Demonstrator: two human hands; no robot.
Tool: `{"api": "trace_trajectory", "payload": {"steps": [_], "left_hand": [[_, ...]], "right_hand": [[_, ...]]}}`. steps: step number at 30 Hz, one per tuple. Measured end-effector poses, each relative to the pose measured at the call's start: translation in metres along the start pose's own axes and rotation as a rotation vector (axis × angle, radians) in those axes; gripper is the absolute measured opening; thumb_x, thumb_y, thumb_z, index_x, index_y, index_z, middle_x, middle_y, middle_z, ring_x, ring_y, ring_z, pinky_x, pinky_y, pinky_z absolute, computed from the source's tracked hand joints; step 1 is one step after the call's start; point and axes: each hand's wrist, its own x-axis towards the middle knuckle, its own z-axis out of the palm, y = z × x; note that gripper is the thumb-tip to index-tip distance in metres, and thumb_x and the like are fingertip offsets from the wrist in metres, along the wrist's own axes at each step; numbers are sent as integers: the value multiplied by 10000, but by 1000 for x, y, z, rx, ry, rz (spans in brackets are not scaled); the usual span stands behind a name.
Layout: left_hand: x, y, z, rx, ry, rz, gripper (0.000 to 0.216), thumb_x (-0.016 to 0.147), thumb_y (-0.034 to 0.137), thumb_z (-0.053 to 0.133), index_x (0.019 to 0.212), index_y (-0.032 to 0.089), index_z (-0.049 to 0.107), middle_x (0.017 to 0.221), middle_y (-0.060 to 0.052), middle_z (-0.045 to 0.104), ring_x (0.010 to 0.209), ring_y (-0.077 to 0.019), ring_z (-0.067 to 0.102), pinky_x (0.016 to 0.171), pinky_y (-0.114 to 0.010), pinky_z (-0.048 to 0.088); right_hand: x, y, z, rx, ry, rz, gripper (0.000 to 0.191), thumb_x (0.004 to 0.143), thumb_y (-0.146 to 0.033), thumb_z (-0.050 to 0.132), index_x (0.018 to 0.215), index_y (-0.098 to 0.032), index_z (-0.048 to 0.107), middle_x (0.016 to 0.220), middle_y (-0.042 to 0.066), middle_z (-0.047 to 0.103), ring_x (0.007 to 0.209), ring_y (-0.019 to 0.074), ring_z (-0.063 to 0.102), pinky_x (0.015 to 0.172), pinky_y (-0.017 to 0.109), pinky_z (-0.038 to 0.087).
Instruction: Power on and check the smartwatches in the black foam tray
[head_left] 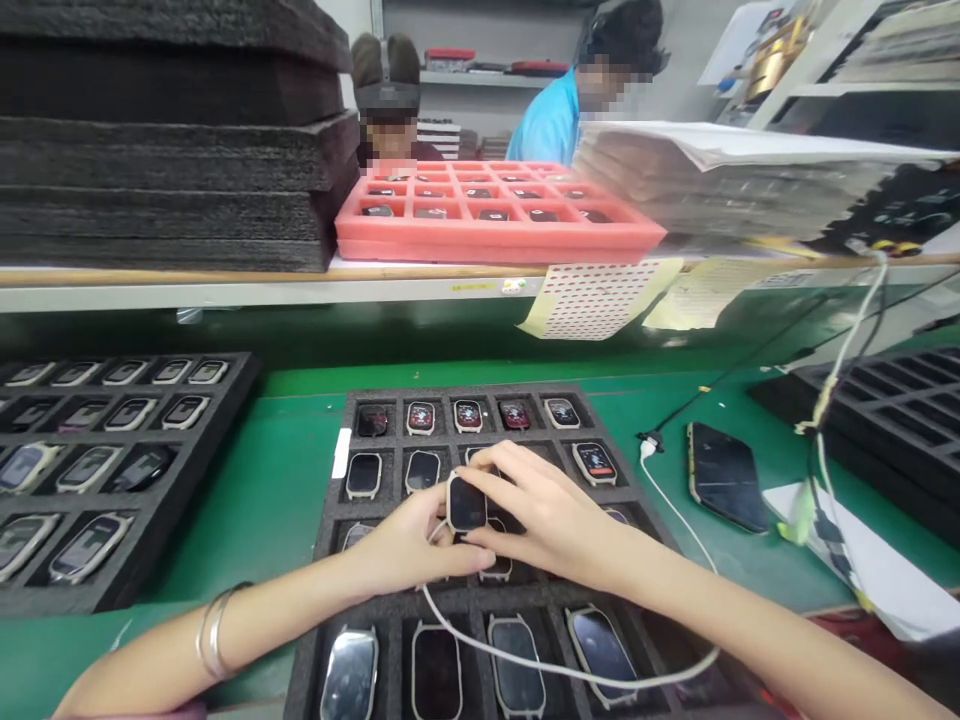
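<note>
- Smartwatch bodies [435,670] lie screen-up along the near edge of the black foam tray [330,520], one per pocket so none touch.
- White cable [570,668] loops across that row and runs in under the hands; its end is hidden.
- Left hand [409,545] and right hand [547,515] meet over the tray's middle. Fingers of both are closed on the held watch [466,503], pinched by its edges, so the dark screen stays uncovered.
- Phone [724,475] lies flat, face up, toward the right edge of the green bench [277,480].
- Second foam tray [225,400] of watches sits at the left edge.
- Red tray [487,240] sits at the shelf's front edge, with two people beyond it.
</note>
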Motion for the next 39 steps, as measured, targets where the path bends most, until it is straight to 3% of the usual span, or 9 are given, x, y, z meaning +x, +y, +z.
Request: {"api": "trace_trajectory", "payload": {"steps": [4, 8, 12, 15, 28, 39], "left_hand": [[0, -1, 1, 11, 63, -5, 423, 807, 442, 666, 1084, 142, 552, 871, -15, 621, 365, -13, 361, 323, -187, 243], [0, -1, 1, -11, 139, 20, 343, 820, 436, 656, 971, 134, 602, 718, 8, 613, 376, -29, 375, 346, -180, 258], [-2, 1, 0, -80, 91, 74, 282, 783, 400, 710, 858, 136, 646, 715, -17, 630, 637, -134, 577, 643, -255, 464], [-4, 2, -1, -89, 26, 101, 257, 787, 371, 711, 873, 135, 656, 828, -56, 665, 794, -188, 609, 781, -309, 459], [-4, -5, -4, -8, 20, 115, 277, 826, 342, 674, 1011, 136, 671, 826, -32, 600, 804, -172, 535, 774, -295, 412], [-5, -3, -3, 61, 28, 113, 211, 836, 264, 644, 984, 113, 658, 819, -31, 577, 757, -152, 493, 717, -280, 391]], "right_hand": [[5, 9, 4, -27, -25, -15, 374, 860, -217, 633, 1216, -148, 542, 1135, 141, 580, 1046, 271, 568, 873, 431, 524], [7, 9, 8, 85, -37, -9, 341, 870, -217, 611, 1198, -155, 543, 1110, 118, 610, 1004, 237, 604, 862, 373, 537], [5, 4, 16, 116, 44, -12, 329, 856, -234, 617, 1167, -150, 549, 1030, 109, 638, 934, 236, 626, 804, 370, 547], [2, 1, 20, 113, 114, -26, 346, 839, -240, 619, 1162, -145, 541, 985, 105, 652, 895, 237, 632, 787, 386, 548], [-3, 4, 24, 155, 136, -44, 372, 842, -245, 639, 1174, -124, 523, 955, 99, 643, 860, 214, 608, 757, 362, 537], [-6, 2, 24, 102, 133, -52, 384, 853, -267, 665, 1170, -92, 536, 988, 117, 638, 888, 226, 595, 781, 366, 517]]}}
